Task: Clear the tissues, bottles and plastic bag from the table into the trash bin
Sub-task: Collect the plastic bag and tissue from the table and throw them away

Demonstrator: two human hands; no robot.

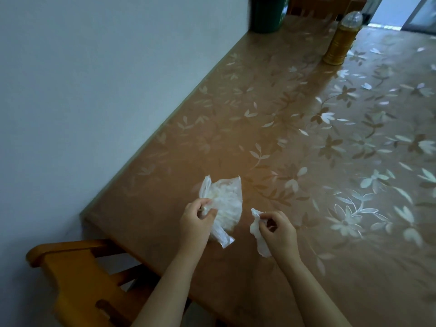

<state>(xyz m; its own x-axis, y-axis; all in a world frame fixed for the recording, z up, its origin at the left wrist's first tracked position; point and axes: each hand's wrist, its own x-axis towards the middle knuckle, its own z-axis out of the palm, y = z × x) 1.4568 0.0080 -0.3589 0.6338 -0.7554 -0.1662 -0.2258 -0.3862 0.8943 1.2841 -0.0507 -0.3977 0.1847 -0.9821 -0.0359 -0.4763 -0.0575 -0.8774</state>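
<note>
A clear plastic bag [226, 201] with white crumpled stuff inside lies on the near left part of the table [306, 138]. My left hand [195, 223] pinches the bag at its left side. My right hand [278, 232] pinches a crumpled white tissue [258, 234], which hangs just over the tabletop to the right of the bag. A yellow bottle [339, 41] with a clear domed cap stands upright far back on the table. A dark green bin [269, 15] stands at the table's far end against the wall.
The table wears a brown floral cover and runs along a white wall [94, 90] on the left. A wooden chair [82, 279] sits tucked at the near left corner. A doorway [405, 13] shows at the far right.
</note>
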